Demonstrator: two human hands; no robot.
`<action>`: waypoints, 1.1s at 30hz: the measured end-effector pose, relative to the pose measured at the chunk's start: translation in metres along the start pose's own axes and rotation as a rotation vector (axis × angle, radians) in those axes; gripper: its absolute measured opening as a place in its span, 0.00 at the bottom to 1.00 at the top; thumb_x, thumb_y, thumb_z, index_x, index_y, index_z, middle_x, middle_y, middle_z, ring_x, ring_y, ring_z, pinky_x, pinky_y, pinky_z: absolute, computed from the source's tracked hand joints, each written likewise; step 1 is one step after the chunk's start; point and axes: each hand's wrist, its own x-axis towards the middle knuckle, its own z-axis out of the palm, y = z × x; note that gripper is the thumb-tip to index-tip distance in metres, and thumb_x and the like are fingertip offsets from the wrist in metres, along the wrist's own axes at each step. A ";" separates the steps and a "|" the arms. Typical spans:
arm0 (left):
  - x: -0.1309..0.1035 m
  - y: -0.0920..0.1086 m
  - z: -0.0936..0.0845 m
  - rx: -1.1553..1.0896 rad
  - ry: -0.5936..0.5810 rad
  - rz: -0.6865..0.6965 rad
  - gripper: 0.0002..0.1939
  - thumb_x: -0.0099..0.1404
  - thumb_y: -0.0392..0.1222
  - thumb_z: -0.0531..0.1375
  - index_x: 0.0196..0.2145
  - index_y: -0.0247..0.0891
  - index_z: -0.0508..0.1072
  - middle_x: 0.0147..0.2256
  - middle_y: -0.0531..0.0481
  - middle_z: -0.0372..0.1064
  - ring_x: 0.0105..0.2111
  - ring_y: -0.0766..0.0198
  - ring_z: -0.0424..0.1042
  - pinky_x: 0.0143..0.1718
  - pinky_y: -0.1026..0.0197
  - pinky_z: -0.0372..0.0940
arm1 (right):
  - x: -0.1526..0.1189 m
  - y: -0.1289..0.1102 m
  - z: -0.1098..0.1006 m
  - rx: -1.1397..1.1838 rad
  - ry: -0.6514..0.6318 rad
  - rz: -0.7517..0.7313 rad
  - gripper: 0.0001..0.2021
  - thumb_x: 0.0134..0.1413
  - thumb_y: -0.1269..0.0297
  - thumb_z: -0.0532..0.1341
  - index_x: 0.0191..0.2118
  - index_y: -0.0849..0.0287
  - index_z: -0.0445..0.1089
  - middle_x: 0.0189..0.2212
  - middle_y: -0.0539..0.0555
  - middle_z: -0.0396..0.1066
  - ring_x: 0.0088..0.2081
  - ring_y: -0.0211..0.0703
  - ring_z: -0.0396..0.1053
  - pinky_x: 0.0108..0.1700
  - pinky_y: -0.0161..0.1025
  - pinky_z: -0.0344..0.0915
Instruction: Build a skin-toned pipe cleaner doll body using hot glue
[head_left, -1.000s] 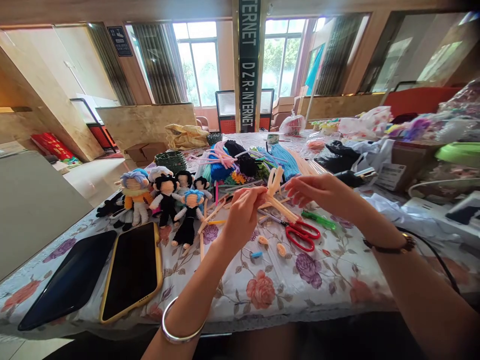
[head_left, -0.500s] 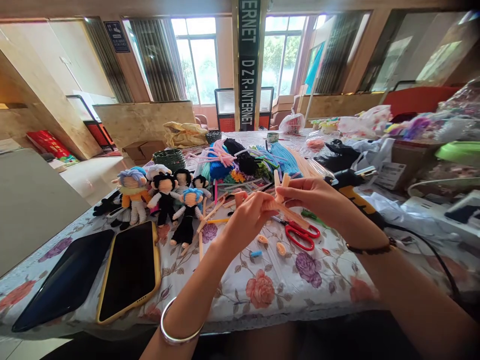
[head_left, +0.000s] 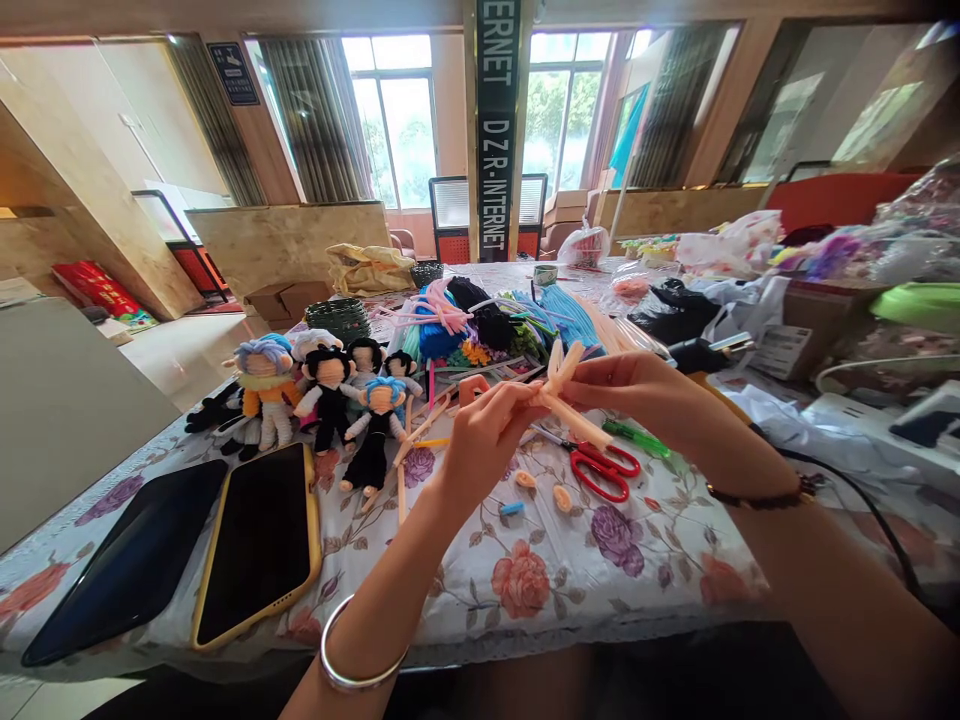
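Observation:
Peach-coloured pipe cleaners, bent and crossed, are pinched between my two hands above the table. My left hand grips them from the left with its fingertips. From the right, my right hand pinches the same bundle near its crossing. Two ends stick up and a thicker end slants down to the right. Red-handled scissors lie just below the bundle, their blades partly behind it. Two small peach coils and a short blue piece rest on the floral cloth nearby. A green tool lies beside my right hand.
Several fuzzy dolls sit at left, behind a yellow-cased phone and a dark tablet-like slab. Colourful pipe cleaner bundles are heaped at the back. A glue gun with a cable lies behind my right wrist.
My right hand and forearm have shifted slightly right, uncovering more of the green tool and covering more of the glue gun. The peach bundle has turned in my fingers, its ends spreading.

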 end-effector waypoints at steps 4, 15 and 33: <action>0.000 0.002 -0.001 -0.020 0.063 -0.068 0.06 0.59 0.45 0.60 0.32 0.40 0.73 0.31 0.52 0.77 0.26 0.68 0.69 0.40 0.60 0.55 | 0.005 0.008 0.003 -0.062 0.078 -0.081 0.11 0.44 0.55 0.65 0.33 0.54 0.77 0.34 0.51 0.76 0.38 0.43 0.72 0.43 0.41 0.68; 0.001 0.004 -0.003 -0.112 0.102 -0.107 0.08 0.61 0.44 0.58 0.32 0.38 0.74 0.28 0.51 0.75 0.25 0.68 0.63 0.36 0.62 0.61 | 0.007 0.012 0.017 -0.274 0.291 -0.374 0.09 0.50 0.57 0.62 0.31 0.55 0.75 0.29 0.50 0.74 0.30 0.38 0.70 0.32 0.34 0.68; 0.009 0.014 -0.008 -0.869 -0.161 -0.516 0.14 0.58 0.50 0.60 0.30 0.34 0.72 0.25 0.47 0.73 0.26 0.63 0.73 0.30 0.63 0.67 | 0.014 0.028 0.025 -0.216 0.272 -0.561 0.06 0.55 0.61 0.59 0.32 0.58 0.70 0.30 0.50 0.68 0.31 0.35 0.66 0.35 0.34 0.64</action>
